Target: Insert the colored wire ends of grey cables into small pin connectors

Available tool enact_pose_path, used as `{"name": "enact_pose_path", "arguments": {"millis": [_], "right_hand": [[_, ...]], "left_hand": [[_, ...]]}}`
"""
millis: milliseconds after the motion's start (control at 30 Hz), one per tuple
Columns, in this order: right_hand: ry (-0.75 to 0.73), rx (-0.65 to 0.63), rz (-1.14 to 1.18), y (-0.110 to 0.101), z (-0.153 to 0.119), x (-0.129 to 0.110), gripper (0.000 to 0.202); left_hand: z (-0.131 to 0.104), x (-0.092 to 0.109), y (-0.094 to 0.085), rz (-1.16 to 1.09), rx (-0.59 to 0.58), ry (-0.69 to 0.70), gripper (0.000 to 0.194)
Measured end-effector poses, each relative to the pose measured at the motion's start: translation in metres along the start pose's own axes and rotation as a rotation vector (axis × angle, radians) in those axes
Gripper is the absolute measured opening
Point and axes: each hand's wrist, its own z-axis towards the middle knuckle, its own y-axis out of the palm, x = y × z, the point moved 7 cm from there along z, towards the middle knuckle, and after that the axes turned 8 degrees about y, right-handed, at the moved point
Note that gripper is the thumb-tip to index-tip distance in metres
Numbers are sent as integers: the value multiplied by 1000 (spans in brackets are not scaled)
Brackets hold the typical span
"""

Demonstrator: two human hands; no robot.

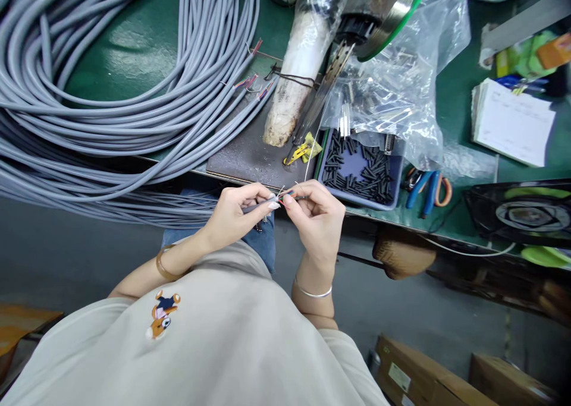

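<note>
Smooth grey plastic-sheathed cables (218, 31) on a glossy green tabletop (129, 40)
Far centre, a clear, crinkled plastic bag (401, 91) shines beside coiled silver metal wire (393, 16); the blue-violet rectangular plastic tray (397, 183) nearer by is smooth. The thin, coloured wires (282, 195) at centre look plastic-coated. At right, the stacked white paper slips (513, 120) are matt; near, the beige cloth shirt (250, 334) is matt and softly creased, the slim silver metal bangle (314, 294) polished.

The left hand (238, 213) and right hand (317, 219) nearly meet, each pinching between thumb (295, 211) and curled fingers (256, 191); the left forearm (143, 277) slants inward, the right forearm (314, 272) points ahead.
</note>
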Motion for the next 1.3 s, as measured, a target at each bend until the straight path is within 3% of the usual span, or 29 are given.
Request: {"name": "enact_pose_path", "arguments": {"millis": [233, 767, 1067, 1300], "right_hand": [[-18, 14, 21, 4, -2, -2, 14], [-22, 56, 114, 0, -7, 0, 10], [50, -22, 169, 0, -6, 9, 13], [-42, -17, -9, -3, -8, -3, 20]], "left_hand": [[0, -6, -1, -181, 46, -96, 25], [14, 3, 7, -238, 10, -143, 13], [12, 18, 4, 48, 58, 52, 8], [9, 29, 7, 243, 23, 187, 9]]}}
